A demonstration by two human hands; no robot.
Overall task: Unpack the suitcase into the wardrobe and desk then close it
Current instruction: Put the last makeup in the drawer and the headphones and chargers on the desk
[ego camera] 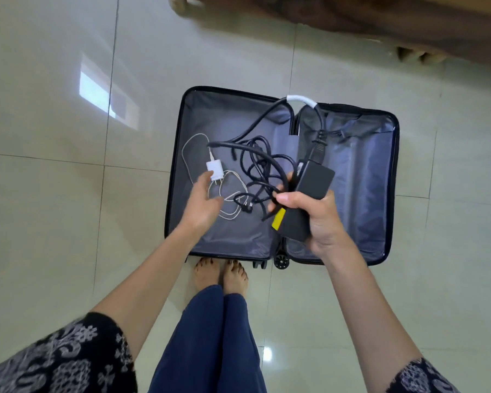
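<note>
Looking straight down: the suitcase (360, 194) lies flat open on the pale tiled floor (54, 194), both grey-lined halves showing, right beneath the fingers of both hands. The right hand (321, 222) has the black power adapter (313, 180) in a firm grip, fingers curled around the far side of the brick and the thumb clamped across its near face. A yellow tag (278, 219) pokes out just below that thumb. The tangled black cable (255, 163) spills from the adapter to the left of the right fingertips, and some loops are caught under the thumb. Over the left half, the left hand (203, 201) is loose, fingers gently spread, gripping nothing. The white plug (214, 171) sits right at its fingertips, though whether they touch it cannot be told. The white cable (197, 134) loops beyond and beside those fingers, on the lining. The person's bare feet (221, 275) stand at the suitcase's near edge, close to its wheels (281, 262).
</note>
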